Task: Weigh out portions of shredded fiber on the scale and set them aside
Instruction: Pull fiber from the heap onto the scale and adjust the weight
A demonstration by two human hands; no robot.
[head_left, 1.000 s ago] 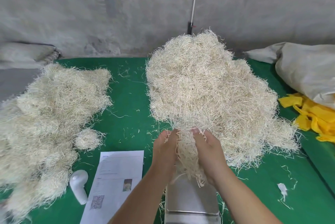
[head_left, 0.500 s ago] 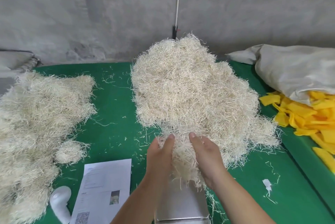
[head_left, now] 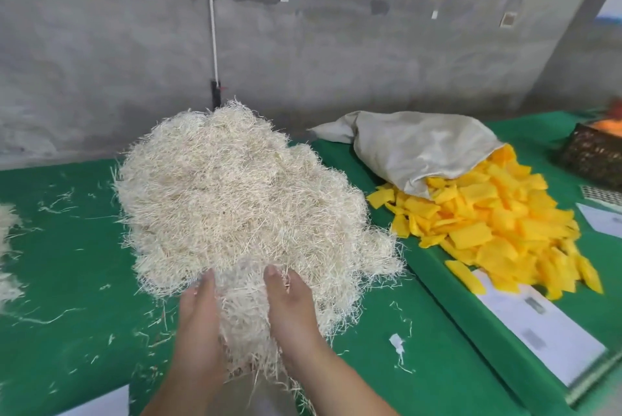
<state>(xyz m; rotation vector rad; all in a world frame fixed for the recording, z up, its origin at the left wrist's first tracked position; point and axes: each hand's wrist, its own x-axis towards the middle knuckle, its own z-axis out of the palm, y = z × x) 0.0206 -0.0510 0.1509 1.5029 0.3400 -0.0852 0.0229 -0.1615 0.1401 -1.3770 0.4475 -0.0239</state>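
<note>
A big heap of pale shredded fiber (head_left: 235,200) lies on the green table (head_left: 67,281). At its near edge my left hand (head_left: 198,324) and my right hand (head_left: 289,311) hold a clump of fiber (head_left: 244,324) between their palms, fingers straight and pointing away from me. The clump hangs down toward the bottom edge of the view. Only a grey sliver of the scale (head_left: 266,402) shows below it, mostly hidden by fiber and my forearms. A second fiber heap (head_left: 6,247) is cut off at the left edge.
A grey sack (head_left: 414,150) spills yellow slices (head_left: 498,227) on the right. A printed sheet (head_left: 538,331) lies near them, another sheet (head_left: 101,405) at the bottom left. A dark basket (head_left: 592,153) stands far right. A concrete wall runs behind the table. Loose strands litter the cloth.
The view has swung right and up, so the left heap, white bottle and scale have mostly left the frame. My hands have straightened along the clump and reached further into the heap's edge.
</note>
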